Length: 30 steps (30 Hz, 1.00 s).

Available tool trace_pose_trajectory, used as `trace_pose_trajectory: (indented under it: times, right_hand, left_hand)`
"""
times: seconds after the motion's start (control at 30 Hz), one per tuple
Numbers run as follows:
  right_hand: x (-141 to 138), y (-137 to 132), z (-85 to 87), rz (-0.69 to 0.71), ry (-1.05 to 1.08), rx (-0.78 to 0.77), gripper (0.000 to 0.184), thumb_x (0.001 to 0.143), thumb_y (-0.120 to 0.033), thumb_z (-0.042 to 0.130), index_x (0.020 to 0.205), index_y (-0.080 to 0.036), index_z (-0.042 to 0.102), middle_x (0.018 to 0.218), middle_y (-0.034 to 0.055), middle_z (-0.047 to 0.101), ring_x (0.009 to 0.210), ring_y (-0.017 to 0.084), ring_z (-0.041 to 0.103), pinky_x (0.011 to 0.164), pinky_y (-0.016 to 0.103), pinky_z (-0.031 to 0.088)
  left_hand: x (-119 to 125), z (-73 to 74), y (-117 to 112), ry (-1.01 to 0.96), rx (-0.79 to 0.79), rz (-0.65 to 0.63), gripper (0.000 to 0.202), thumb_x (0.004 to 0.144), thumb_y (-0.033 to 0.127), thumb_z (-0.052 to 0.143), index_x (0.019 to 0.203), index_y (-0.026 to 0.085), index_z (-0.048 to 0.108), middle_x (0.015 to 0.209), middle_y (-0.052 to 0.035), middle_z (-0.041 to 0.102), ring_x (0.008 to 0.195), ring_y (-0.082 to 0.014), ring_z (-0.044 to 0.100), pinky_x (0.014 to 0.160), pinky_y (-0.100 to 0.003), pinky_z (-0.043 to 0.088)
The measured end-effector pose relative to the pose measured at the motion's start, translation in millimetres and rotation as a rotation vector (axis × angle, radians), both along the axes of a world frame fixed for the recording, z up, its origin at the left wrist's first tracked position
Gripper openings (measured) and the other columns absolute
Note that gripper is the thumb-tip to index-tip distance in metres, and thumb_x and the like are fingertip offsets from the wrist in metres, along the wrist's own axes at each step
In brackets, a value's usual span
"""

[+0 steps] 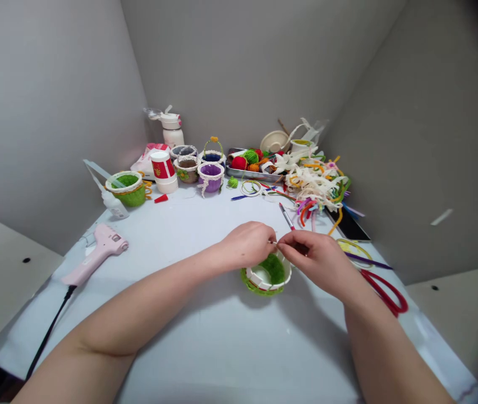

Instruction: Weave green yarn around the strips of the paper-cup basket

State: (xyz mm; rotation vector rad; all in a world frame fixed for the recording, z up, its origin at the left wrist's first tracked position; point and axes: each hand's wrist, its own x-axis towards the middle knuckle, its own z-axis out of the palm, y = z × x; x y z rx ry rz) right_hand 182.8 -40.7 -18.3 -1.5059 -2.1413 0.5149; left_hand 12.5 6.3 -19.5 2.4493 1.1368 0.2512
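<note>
The small green cup (266, 276) sits near the middle of the table (205, 342), just under both hands. The left hand (247, 244) and right hand (321, 258) are curled nearly closed, their 2 sets of fingertips pinching a thin pale strand (275, 242) (too small to identify) at the cup's far rim. Neither palm seems to brace the cup, so a hard tug could tip it or slip the strand free.

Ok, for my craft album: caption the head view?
Left hand and right hand pinch a strand over a green-lined cup.
</note>
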Motion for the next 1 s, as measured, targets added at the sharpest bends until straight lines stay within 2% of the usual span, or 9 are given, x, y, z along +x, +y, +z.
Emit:
trace_pose_trajectory:
  times: [0.17, 0.23, 0.43, 0.77, 0.9, 1.0]
  right_hand:
    - [8.5, -3.4, 7.6, 0.260, -0.133, 0.083, 0.015, 0.090, -0.023, 0.052, 0.088, -0.022, 0.067, 0.079, 0.0018, 0.065, 0.070, 0.014, 0.057, 0.062, 0.024, 0.040]
    - [15.5, -5.4, 9.5, 0.306, -0.137, 0.113, 0.016, 0.092, -0.024, 0.050, 0.089, -0.021, 0.066, 0.080, 0.0027, 0.064, 0.071, 0.014, 0.057, 0.063, 0.024, 0.040]
    - [31.2, -8.6, 7.2, 0.265, -0.091, 0.127, 0.015, 0.092, -0.025, 0.050, 0.087, -0.020, 0.064, 0.079, 0.0031, 0.064, 0.070, 0.013, 0.057, 0.063, 0.024, 0.041]
    - [31.1, -2.8, -3.8, 0.183, -0.142, -0.097, 0.016, 0.087, -0.023, 0.051, 0.081, -0.021, 0.065, 0.075, 0.0001, 0.066, 0.065, 0.013, 0.057, 0.060, 0.023, 0.041]
    - [22.3, 3.8, -12.9, 0.114, -0.102, -0.081, 0.016, 0.087, -0.024, 0.051, 0.083, -0.021, 0.067, 0.078, 0.0008, 0.068, 0.069, 0.014, 0.059, 0.061, 0.023, 0.041]
    - [13.8, 9.4, -22.2, 0.075, -0.071, -0.030, 0.017, 0.085, -0.020, 0.050, 0.085, -0.020, 0.068, 0.080, 0.0013, 0.069, 0.071, 0.015, 0.060, 0.062, 0.024, 0.041]
  left_hand:
    - [0.0, -1.5, 0.7, -0.008, 0.006, -0.027, 0.025, 0.082, 0.024, 0.048, 0.089, 0.019, 0.070, 0.090, -0.0064, 0.072, 0.084, -0.0201, 0.063, 0.074, -0.029, 0.047]
    - [0.0, -2.4, 1.3, -0.023, 0.001, -0.033, 0.024, 0.082, 0.027, 0.049, 0.090, 0.019, 0.071, 0.092, -0.0061, 0.072, 0.086, -0.0202, 0.063, 0.076, -0.029, 0.047]
    - [-0.7, -1.4, 0.5, -0.032, -0.007, -0.029, 0.023, 0.083, 0.029, 0.051, 0.090, 0.018, 0.070, 0.093, -0.0059, 0.071, 0.087, -0.0198, 0.062, 0.076, -0.029, 0.047]
    - [-4.7, 1.0, -1.5, -0.002, 0.078, -0.052, 0.022, 0.084, 0.028, 0.049, 0.085, 0.020, 0.069, 0.088, -0.0044, 0.070, 0.081, -0.0188, 0.061, 0.071, -0.028, 0.045]
    - [-10.6, 8.4, -0.1, 0.065, 0.177, 0.001, 0.023, 0.084, 0.026, 0.047, 0.084, 0.020, 0.068, 0.085, -0.0054, 0.070, 0.080, -0.0200, 0.061, 0.068, -0.029, 0.044]
    - [-14.7, 10.7, 3.2, 0.133, 0.184, 0.059, 0.022, 0.083, 0.027, 0.048, 0.084, 0.019, 0.068, 0.086, -0.0065, 0.070, 0.081, -0.0210, 0.062, 0.068, -0.029, 0.044]
